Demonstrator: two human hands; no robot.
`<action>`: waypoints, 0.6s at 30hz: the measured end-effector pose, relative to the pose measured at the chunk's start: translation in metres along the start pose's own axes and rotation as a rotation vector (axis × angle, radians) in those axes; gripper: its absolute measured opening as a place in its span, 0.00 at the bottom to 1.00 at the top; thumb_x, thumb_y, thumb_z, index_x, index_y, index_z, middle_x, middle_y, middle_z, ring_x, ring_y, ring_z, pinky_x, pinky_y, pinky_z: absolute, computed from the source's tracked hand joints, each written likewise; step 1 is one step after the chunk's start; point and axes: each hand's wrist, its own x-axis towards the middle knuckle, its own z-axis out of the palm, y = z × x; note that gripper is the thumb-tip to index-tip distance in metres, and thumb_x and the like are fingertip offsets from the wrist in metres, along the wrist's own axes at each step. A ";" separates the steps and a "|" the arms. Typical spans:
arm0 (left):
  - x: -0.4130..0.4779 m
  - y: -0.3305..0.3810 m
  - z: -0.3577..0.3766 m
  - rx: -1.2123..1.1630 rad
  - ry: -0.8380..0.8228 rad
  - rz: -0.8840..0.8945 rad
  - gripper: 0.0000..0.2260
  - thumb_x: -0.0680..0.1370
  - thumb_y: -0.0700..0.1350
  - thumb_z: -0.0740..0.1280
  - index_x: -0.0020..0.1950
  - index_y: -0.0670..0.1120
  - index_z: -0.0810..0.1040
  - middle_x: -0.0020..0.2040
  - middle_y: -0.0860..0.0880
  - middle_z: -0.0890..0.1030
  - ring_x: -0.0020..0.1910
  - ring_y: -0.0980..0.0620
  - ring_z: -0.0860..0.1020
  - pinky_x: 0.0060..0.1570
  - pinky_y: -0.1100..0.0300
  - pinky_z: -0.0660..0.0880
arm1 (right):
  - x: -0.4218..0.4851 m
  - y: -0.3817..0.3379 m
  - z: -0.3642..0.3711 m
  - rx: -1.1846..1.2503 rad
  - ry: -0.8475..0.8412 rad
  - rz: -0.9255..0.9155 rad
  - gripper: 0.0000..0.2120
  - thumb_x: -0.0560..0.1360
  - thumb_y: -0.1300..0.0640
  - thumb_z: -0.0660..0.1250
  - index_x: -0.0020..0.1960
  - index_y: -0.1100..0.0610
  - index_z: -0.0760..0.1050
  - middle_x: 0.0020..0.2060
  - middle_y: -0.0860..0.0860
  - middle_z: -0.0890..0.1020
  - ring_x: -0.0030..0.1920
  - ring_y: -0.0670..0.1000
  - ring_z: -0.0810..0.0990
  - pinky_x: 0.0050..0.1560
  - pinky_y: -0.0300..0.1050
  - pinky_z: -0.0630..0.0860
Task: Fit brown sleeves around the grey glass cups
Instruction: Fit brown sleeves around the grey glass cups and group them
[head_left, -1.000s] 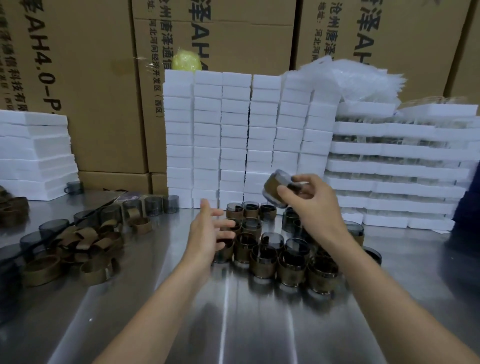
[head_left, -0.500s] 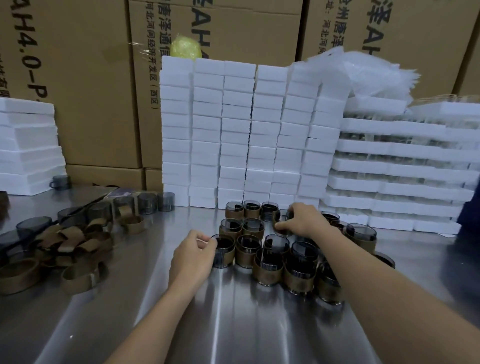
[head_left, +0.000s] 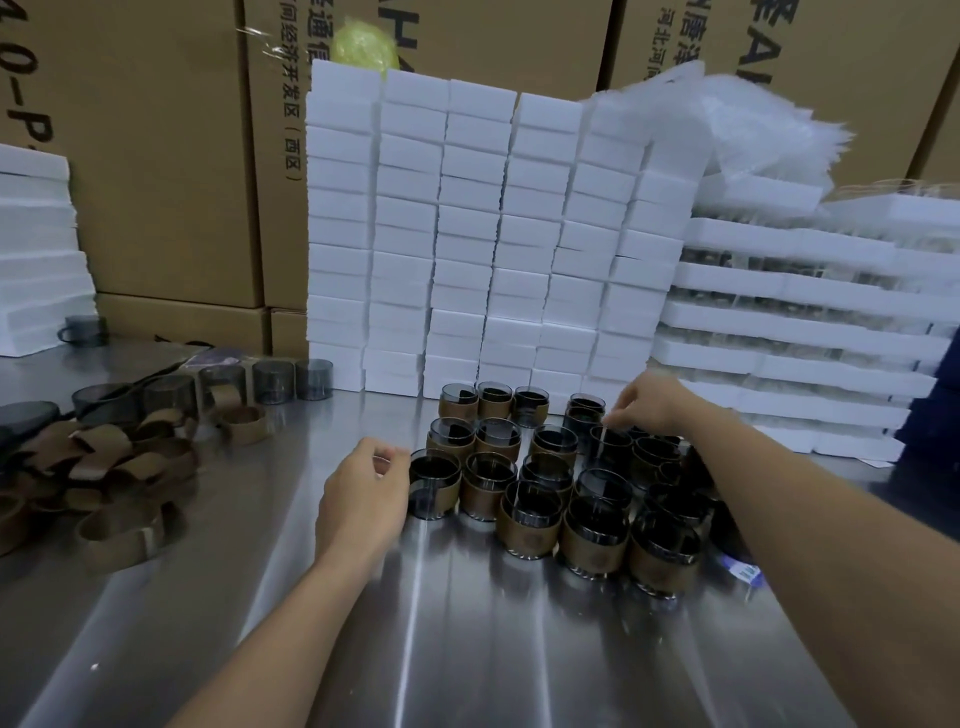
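Your right hand (head_left: 655, 408) hangs over the far right of the block of sleeved cups (head_left: 530, 517). Its fingertips are drawn together just above the rim of the far cup (head_left: 609, 446), and I cannot tell whether that grip is clamped on the glass or clear of it. Your left hand (head_left: 363, 499) sits curled against the front-left cup (head_left: 434, 483); whether it pinches the rim I cannot tell either.

This looks like the setting-down of a finished cup. Lower it straight into its own gap, base flat on the table (head_left: 467, 649), without knocking its neighbours, since glass on glass may chip. Steady the block with your left hand as you let go.

The count:
- **Sleeved cups:** roughly seventeen in the middle of the table, some hidden by your right forearm.
- **Bare cups:** at least five bare grey cups (head_left: 274, 382) stand in a row toward the far left corner.
- **Sleeves:** the loose brown sleeves (head_left: 124, 530) heaped at the left edge overlap too much for an exact count, perhaps a dozen.
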 end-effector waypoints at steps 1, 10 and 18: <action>0.000 0.000 0.000 0.016 0.001 0.005 0.09 0.84 0.57 0.65 0.47 0.56 0.78 0.48 0.55 0.84 0.47 0.48 0.84 0.42 0.53 0.73 | -0.002 0.000 0.004 -0.034 -0.043 0.005 0.10 0.77 0.49 0.81 0.49 0.56 0.89 0.47 0.52 0.88 0.52 0.52 0.83 0.54 0.48 0.79; -0.008 0.008 -0.001 -0.011 0.023 0.015 0.07 0.84 0.52 0.66 0.47 0.55 0.79 0.50 0.55 0.83 0.47 0.51 0.80 0.43 0.53 0.72 | -0.011 -0.020 -0.035 -0.162 0.168 -0.095 0.04 0.82 0.55 0.74 0.54 0.53 0.87 0.52 0.51 0.88 0.51 0.53 0.84 0.57 0.53 0.82; -0.051 0.078 -0.006 -0.523 -0.175 -0.080 0.09 0.85 0.47 0.68 0.50 0.46 0.84 0.41 0.49 0.86 0.33 0.57 0.81 0.35 0.61 0.73 | -0.133 -0.069 -0.060 0.065 0.793 -0.429 0.02 0.82 0.52 0.71 0.53 0.47 0.83 0.39 0.39 0.76 0.38 0.41 0.75 0.36 0.42 0.68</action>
